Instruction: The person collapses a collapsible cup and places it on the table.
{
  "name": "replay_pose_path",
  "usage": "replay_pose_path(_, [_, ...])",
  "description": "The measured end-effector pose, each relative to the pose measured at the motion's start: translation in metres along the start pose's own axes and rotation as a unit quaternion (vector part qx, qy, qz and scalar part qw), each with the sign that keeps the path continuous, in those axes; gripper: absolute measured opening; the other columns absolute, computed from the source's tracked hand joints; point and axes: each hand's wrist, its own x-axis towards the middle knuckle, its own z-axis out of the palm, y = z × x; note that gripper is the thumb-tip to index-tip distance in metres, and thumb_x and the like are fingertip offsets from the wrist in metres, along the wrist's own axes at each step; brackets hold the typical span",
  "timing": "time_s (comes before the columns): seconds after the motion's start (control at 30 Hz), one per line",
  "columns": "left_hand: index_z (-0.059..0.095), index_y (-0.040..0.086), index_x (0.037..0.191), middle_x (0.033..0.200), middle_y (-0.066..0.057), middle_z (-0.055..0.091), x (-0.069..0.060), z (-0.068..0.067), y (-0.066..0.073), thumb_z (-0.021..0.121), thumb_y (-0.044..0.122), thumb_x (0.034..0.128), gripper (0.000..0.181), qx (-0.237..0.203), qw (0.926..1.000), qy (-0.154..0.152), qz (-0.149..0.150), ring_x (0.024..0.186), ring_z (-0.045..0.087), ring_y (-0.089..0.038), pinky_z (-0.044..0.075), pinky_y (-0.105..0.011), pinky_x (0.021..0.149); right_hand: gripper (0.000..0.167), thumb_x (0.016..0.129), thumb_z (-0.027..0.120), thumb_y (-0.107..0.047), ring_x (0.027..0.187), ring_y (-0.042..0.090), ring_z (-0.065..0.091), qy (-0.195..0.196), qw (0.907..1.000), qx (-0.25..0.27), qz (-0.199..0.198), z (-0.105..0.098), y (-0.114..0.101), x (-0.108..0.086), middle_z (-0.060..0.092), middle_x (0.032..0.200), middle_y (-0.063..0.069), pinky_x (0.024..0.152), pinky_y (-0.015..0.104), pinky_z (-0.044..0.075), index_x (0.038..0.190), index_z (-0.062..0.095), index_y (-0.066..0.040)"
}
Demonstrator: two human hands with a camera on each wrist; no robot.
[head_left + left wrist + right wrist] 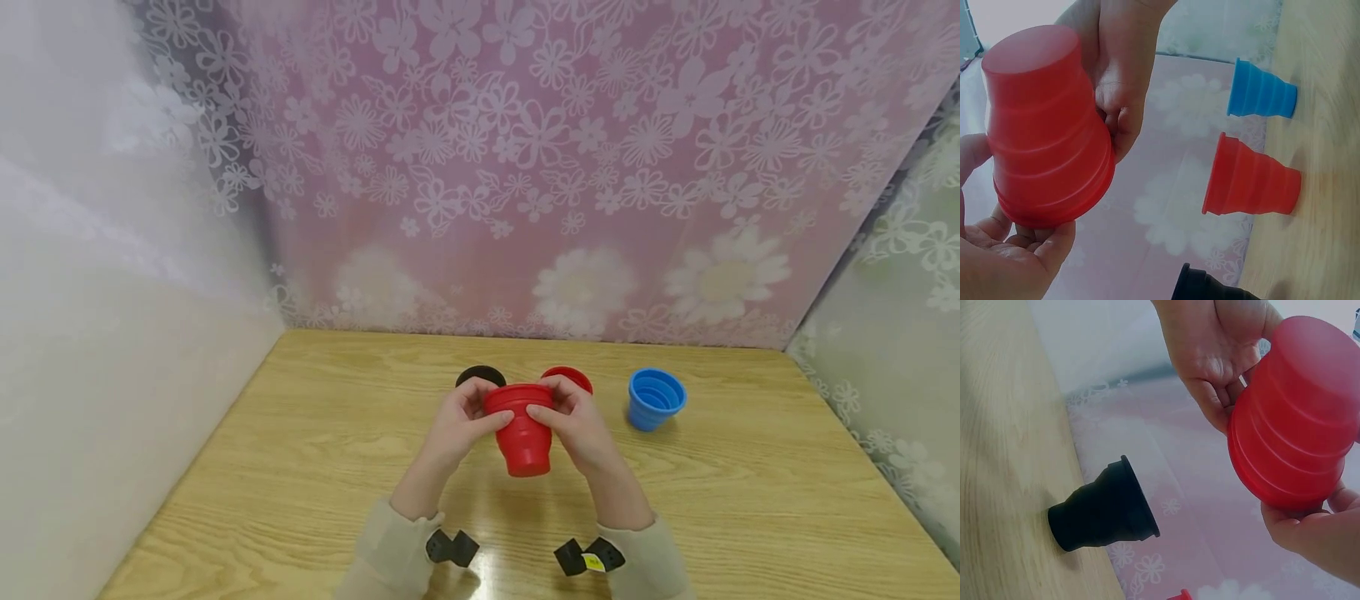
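A red collapsible cup [525, 442], with ringed folds down its side, is held up off the table between both hands. My left hand [456, 423] grips it near the rim from the left, thumb on the near side. From the right, my right hand [579, 427] grips the same rim area, its thumb also on the near side. The left wrist view shows the cup's flat base [1032, 50] pointing up toward the camera. Behind the hands stand a black collapsible cup [1100, 509] and a second red cup [1250, 178], both partly covered in the head view.
A blue collapsible cup [654, 404] stands upright on the wooden table [315, 467], to the right of the hands. Flowered pink cloth [480, 167] rises behind the table, with pale side panels left and right. Small black devices [452, 547] sit at both sleeve cuffs.
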Motion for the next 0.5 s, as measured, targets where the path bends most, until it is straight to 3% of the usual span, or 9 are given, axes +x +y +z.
replay_pose_path(0.23, [0.052, -0.002, 0.104, 0.094, -0.008, 0.054, 0.013, 0.003, 0.003, 0.064, 0.005, 0.0795, 0.028, 0.003, 1.0, 0.009, 0.002, 0.081, 0.055, -0.02, 0.05, -0.032, 0.069, 0.022, 0.082, 0.052, 0.007, 0.078, 0.016, 0.053, 0.025, 0.9995, -0.013, 0.012, -0.004, -0.007, 0.003, 0.05, 0.09, 0.009, 0.064, 0.026, 0.051, 0.103, 0.045, 0.009])
replay_pose_path(0.5, [0.054, -0.003, 0.102, 0.092, -0.009, 0.055, 0.019, 0.006, 0.007, 0.066, 0.004, 0.0774, 0.029, 0.025, 0.9992, 0.031, -0.004, 0.08, 0.055, -0.019, 0.049, -0.03, 0.07, 0.031, 0.081, 0.059, 0.003, 0.08, 0.02, 0.051, 0.074, 0.9934, -0.081, 0.034, -0.004, -0.013, 0.007, 0.05, 0.092, 0.013, 0.062, 0.029, 0.051, 0.108, 0.047, 0.011])
